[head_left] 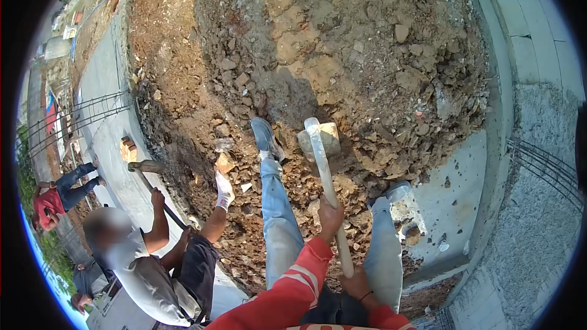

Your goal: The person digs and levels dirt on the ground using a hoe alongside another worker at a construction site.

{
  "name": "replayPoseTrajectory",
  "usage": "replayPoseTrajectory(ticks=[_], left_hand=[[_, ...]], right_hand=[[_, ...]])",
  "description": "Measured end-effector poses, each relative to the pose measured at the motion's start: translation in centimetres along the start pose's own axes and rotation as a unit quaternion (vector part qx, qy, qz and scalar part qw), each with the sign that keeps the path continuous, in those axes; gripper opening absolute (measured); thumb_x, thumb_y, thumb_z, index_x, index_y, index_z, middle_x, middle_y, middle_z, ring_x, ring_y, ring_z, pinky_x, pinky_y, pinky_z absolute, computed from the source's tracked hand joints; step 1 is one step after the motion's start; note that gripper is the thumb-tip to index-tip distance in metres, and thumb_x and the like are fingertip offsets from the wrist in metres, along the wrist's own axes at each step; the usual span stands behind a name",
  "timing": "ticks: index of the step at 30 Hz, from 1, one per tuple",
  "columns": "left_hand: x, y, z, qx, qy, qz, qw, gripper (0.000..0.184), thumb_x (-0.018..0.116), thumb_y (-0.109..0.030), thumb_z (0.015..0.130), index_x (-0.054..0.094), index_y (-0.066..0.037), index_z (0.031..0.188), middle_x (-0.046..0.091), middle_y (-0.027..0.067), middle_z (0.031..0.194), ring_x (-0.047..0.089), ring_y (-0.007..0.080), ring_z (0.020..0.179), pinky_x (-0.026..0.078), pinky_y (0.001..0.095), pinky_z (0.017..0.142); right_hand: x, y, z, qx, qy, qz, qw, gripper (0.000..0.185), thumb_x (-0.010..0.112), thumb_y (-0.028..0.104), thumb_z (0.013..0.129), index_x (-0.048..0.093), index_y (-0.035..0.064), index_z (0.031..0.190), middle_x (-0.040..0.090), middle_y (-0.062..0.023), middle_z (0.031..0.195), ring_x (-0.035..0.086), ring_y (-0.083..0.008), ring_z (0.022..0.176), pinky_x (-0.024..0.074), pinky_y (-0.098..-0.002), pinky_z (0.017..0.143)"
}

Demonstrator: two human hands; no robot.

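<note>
One big patch of broken dirt (361, 18) under me, lumpy and loose. Bad footing, I'd say: a clod rolls, a shoe slides, balance goes.

Co-worker (150, 290) to my left, close, both hands on a second hoe (147, 167), whose head is by the concrete edge. If both of us swing wide, tools or legs could clash.

My hoe (322, 166) is out front between my legs, blade (330, 139) against the dirt; can't tell how deep. Left shoe (266, 137) sits just beside the blade's left, so a glancing hit off a stone could kick it into my foot. Right shoe (398, 192) is farther off, at the slab's edge.

Left hand (331, 219) wrapped around mid-handle, fingers closed. Right hand (356, 284) clamped near the butt end, some fingers hidden. Sweaty or dusty palms could let the handle twist.

Containers: closest thing is the concrete surround, left edging (115, 131) and right curb (502, 64). Between them: soil, clods, rubble. Smallest bits: loose stones, e.g. a pale one (402, 33) up ahead, right of the blade.
</note>
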State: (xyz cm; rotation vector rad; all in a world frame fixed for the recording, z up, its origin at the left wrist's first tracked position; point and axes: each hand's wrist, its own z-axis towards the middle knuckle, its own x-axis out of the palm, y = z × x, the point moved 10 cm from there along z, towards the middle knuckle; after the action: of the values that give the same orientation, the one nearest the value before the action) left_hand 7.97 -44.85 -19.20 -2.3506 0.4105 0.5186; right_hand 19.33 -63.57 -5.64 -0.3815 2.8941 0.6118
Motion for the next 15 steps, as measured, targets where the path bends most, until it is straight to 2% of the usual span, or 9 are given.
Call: replayPoseTrajectory(ticks=[1,2,4,5,7,9,11,12,15], left_hand=[[0.8,2.4,-3.2,-0.106,0.055,-0.035,0.992,0.038,0.065,-0.015,0.08,0.052,0.003,0.11,0.066,0.0246,0.091,0.067,0.036,0.081,0.052,0.0437,0.075],[1.1,3.8,-4.9,-0.109,0.054,-0.037,0.992,0.038,0.065,-0.015,0.08,0.052,0.003,0.11,0.066,0.0246,0.091,0.067,0.036,0.081,0.052,0.0437,0.075],[2.1,5.6,-5.6,-0.1,0.052,-0.048,0.992,0.031,0.064,-0.011,0.081,0.051,0.0,0.107,0.064,0.0176,0.082,0.065,0.0281,0.068,0.053,0.04,0.063],[1.4,4.2,-5.6,-0.1,0.054,-0.044,0.992,0.031,0.064,-0.011,0.081,0.051,0.0,0.107,0.064,0.0176,0.082,0.065,0.0281,0.068,0.053,0.04,0.063],[-1.2,-2.1,-4.2,-0.107,0.048,-0.168,0.979,0.027,0.064,-0.007,0.082,0.048,-0.002,0.103,0.058,0.0095,0.075,0.06,0.0194,0.057,0.049,0.0339,0.051],[-3.9,-7.0,0.0,-0.013,0.019,-0.183,0.983,0.026,0.061,-0.004,0.084,0.045,-0.004,0.103,0.053,0.0051,0.072,0.055,0.0126,0.052,0.044,0.0283,0.043],[-7.9,-15.0,4.5,0.051,-0.013,-0.241,0.969,0.026,0.059,-0.001,0.087,0.043,-0.003,0.106,0.052,0.0048,0.071,0.052,0.0124,0.048,0.045,0.0274,0.041],[-9.2,-18.1,7.7,0.09,-0.003,-0.266,0.96,0.025,0.059,-0.001,0.087,0.042,-0.003,0.106,0.052,0.0042,0.069,0.051,0.0127,0.048,0.045,0.0271,0.041],[-12.6,-24.3,17.6,0.168,-0.036,-0.206,0.963,0.023,0.06,-0.005,0.087,0.045,0.0,0.104,0.057,0.0065,0.071,0.056,0.014,0.052,0.046,0.0282,0.045]], right_hand=[[0.1,-2.4,-1.9,-0.016,-0.02,-0.035,0.999,0.021,0.07,0.015,0.073,0.062,-0.0022,0.082,0.063,-0.0137,0.068,0.063,-0.0234,0.057,0.05,-0.0397,0.055],[-0.8,-1.9,-3.2,-0.015,-0.019,-0.038,0.999,0.021,0.07,0.015,0.073,0.062,-0.0022,0.082,0.063,-0.0137,0.068,0.063,-0.0234,0.057,0.05,-0.0397,0.055],[-3.2,1.6,-5.0,-0.006,-0.013,-0.029,0.999,0.022,0.07,0.014,0.07,0.062,-0.0022,0.083,0.062,-0.0175,0.068,0.065,-0.0289,0.061,0.0504,-0.0411,0.058],[-3.4,2.0,-4.6,-0.003,-0.014,-0.026,1.0,0.022,0.07,0.014,0.07,0.062,-0.0022,0.083,0.062,-0.0175,0.068,0.065,-0.0289,0.061,0.0504,-0.0411,0.058],[-3.5,3.8,-3.3,-0.049,-0.012,-0.006,0.999,0.027,0.07,0.013,0.07,0.061,-0.0026,0.09,0.063,-0.0199,0.071,0.065,-0.0331,0.065,0.051,-0.0416,0.062],[-2.8,6.5,0.6,-0.13,-0.014,-0.027,0.991,0.034,0.069,0.014,0.072,0.062,-0.0025,0.1,0.063,-0.0196,0.074,0.065,-0.0316,0.066,0.0514,-0.0403,0.063],[-2.9,12.4,5.2,-0.18,-0.018,0.008,0.984,0.039,0.068,0.014,0.072,0.062,-0.0002,0.108,0.064,-0.0187,0.076,0.066,-0.0297,0.068,0.0517,-0.0387,0.064],[-3.0,15.9,7.9,-0.202,-0.034,0.031,0.978,0.033,0.071,0.019,0.071,0.064,0.0044,0.099,0.066,-0.0235,0.08,0.066,-0.0411,0.076,0.0539,-0.0455,0.066],[-3.2,25.7,15.0,-0.243,-0.035,0.005,0.969,0.039,0.072,0.021,0.072,0.064,0.0049,0.107,0.067,-0.0227,0.086,0.066,-0.0412,0.079,0.0534,-0.0461,0.069]])
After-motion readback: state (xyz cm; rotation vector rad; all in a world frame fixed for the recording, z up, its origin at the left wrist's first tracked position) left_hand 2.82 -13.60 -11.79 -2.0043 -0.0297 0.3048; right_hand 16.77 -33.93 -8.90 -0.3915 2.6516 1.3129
